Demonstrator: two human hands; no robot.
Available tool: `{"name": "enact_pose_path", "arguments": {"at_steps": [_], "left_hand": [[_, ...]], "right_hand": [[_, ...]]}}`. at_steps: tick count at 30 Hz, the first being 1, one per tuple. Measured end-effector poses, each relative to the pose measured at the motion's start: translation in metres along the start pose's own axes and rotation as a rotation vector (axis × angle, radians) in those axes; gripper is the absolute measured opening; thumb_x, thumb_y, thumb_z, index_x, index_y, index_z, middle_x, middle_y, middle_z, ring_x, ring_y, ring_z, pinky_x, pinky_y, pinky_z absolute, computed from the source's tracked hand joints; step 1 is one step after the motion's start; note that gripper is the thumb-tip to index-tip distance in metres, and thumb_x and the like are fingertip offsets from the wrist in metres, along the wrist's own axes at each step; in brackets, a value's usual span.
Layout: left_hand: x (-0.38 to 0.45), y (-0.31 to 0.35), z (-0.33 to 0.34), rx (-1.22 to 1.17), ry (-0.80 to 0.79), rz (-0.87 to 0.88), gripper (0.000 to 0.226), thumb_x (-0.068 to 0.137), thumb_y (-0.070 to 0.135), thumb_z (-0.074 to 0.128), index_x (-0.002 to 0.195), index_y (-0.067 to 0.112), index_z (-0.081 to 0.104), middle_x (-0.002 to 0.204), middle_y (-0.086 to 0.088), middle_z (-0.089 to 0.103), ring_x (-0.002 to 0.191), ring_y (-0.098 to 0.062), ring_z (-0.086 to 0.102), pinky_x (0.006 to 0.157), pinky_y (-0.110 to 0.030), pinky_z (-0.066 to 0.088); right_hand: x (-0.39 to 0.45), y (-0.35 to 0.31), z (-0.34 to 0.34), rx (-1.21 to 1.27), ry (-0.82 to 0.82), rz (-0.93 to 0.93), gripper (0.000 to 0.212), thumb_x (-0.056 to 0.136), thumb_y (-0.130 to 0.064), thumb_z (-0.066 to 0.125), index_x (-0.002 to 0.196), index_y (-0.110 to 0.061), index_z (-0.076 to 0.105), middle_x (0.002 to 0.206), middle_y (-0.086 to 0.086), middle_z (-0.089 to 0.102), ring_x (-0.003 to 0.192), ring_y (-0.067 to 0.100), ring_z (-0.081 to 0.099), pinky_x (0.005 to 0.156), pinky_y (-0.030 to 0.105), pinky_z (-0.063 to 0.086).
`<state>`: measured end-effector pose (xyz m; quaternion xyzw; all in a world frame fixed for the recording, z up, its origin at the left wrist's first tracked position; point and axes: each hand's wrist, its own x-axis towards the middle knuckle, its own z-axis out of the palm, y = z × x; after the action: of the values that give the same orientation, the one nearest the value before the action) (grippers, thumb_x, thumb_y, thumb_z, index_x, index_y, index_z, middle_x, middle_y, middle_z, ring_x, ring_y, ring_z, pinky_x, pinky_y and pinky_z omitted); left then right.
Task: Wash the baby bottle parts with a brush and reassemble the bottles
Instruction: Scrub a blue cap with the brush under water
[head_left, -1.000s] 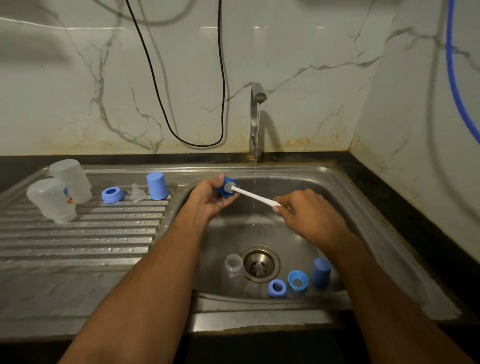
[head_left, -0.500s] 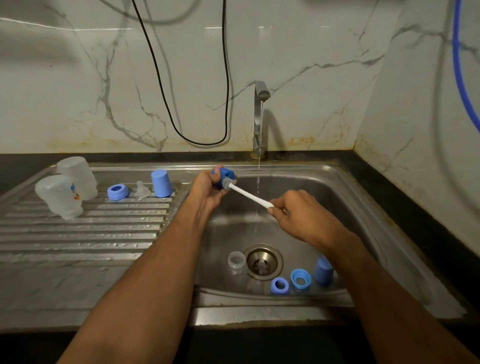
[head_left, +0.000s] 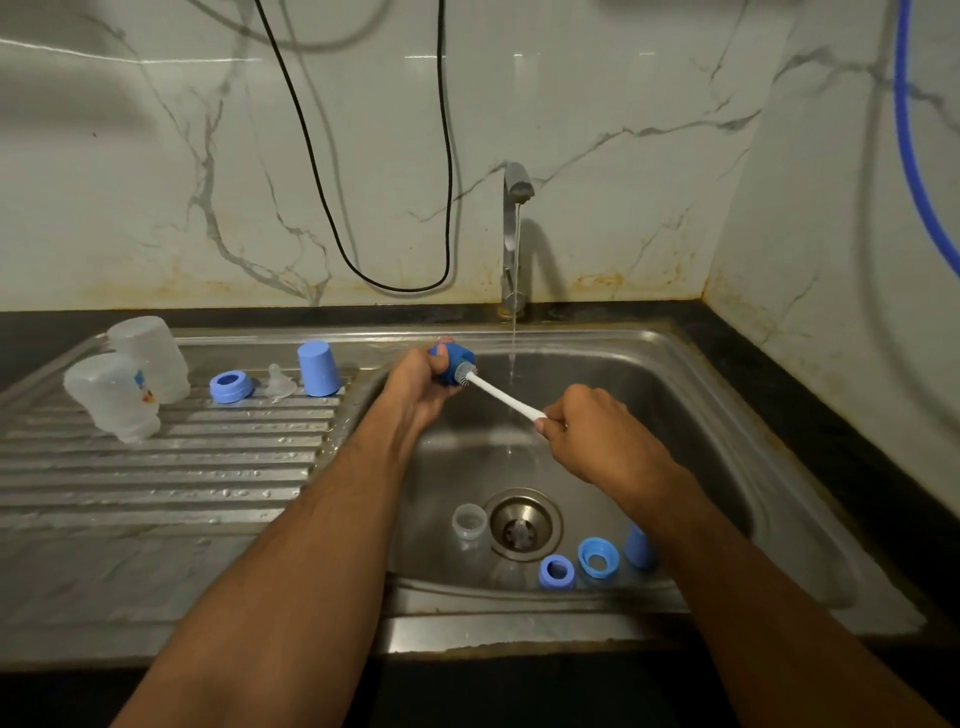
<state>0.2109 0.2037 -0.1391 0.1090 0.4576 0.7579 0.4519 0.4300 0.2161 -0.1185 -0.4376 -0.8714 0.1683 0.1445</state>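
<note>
Sink basin (head_left: 691, 415), stainless, is bounded by raised rims on all sides; the ribbed draining board (head_left: 171, 467) adjoins its left rim and the dark counter (head_left: 831, 415) runs along the back and right, meeting marble wall tiles. Open basin floor lies between the two forearms around the drain (head_left: 524, 524); the near half of the draining board is bare ribbed steel. Tap (head_left: 514, 234) stands at the back rim, a thin stream of water falling just right of the work. Left hand (head_left: 421, 389) is curled round a dark blue bottle part (head_left: 452, 364), held above the basin's back-left corner. Right hand (head_left: 602, 441) grips the white handle of the brush (head_left: 504, 397); the bristle head sits at the mouth of the blue part, the handle slanting down-right into the fist. On the basin floor: a clear ring (head_left: 469, 522) just left of the drain, then a blue collar (head_left: 557, 570), a second blue collar (head_left: 595, 556) and a blue cap (head_left: 639, 545), the cap partly hidden by the right forearm. On the board's far edge: two clear bottles (head_left: 124, 384) inverted and touching, a blue ring (head_left: 231, 385), a clear teat (head_left: 280, 383), a blue upright cap (head_left: 318, 368). One bottle carries a small coloured print, too small to read.
</note>
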Motion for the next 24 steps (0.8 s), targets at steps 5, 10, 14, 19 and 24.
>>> {"name": "enact_pose_path", "arguments": {"at_steps": [5, 10, 14, 19, 24], "left_hand": [[0.001, 0.007, -0.003, -0.122, -0.023, 0.001, 0.029, 0.103, -0.001, 0.038, 0.129, -0.005, 0.048, 0.139, -0.029, 0.047, 0.121, -0.042, 0.057, 0.094, -0.049, 0.052], [0.003, 0.005, 0.002, -0.07, -0.016, -0.004, 0.028, 0.104, 0.002, 0.04, 0.13, -0.005, 0.047, 0.14, -0.03, 0.05, 0.125, -0.04, 0.056, 0.099, -0.048, 0.049], [0.008, 0.001, 0.001, -0.025, -0.002, 0.016, 0.033, 0.102, -0.001, 0.042, 0.134, -0.001, 0.049, 0.139, -0.026, 0.051, 0.125, -0.039, 0.056, 0.1, -0.048, 0.049], [0.004, -0.003, 0.001, -0.015, 0.002, 0.061, 0.04, 0.1, -0.007, 0.038, 0.138, -0.001, 0.049, 0.119, -0.02, 0.057, 0.109, -0.032, 0.061, 0.093, -0.043, 0.053], [0.008, 0.004, -0.006, -0.117, -0.018, 0.026, 0.031, 0.103, -0.002, 0.038, 0.131, -0.003, 0.051, 0.135, -0.028, 0.052, 0.126, -0.039, 0.057, 0.105, -0.048, 0.048]], "right_hand": [[0.0, 0.009, -0.009, 0.12, 0.005, -0.087, 0.025, 0.101, -0.033, 0.059, 0.119, -0.022, 0.072, 0.075, -0.007, 0.064, 0.064, 0.007, 0.059, 0.056, 0.021, 0.043], [-0.003, 0.01, -0.005, 0.05, 0.126, -0.072, 0.023, 0.104, -0.035, 0.053, 0.112, -0.025, 0.071, 0.076, -0.008, 0.06, 0.066, 0.007, 0.058, 0.055, 0.022, 0.042], [0.0, 0.009, 0.002, 0.006, 0.093, -0.003, 0.024, 0.105, -0.036, 0.05, 0.109, -0.022, 0.069, 0.075, -0.006, 0.058, 0.066, 0.008, 0.057, 0.055, 0.024, 0.04], [0.003, 0.002, 0.006, 0.067, 0.028, 0.01, 0.024, 0.101, -0.036, 0.058, 0.113, -0.02, 0.071, 0.077, -0.004, 0.06, 0.067, 0.009, 0.058, 0.055, 0.025, 0.041], [0.0, 0.011, -0.007, 0.176, 0.065, -0.072, 0.027, 0.1, -0.035, 0.061, 0.122, -0.023, 0.072, 0.078, -0.01, 0.064, 0.066, 0.006, 0.06, 0.057, 0.022, 0.045]]}}
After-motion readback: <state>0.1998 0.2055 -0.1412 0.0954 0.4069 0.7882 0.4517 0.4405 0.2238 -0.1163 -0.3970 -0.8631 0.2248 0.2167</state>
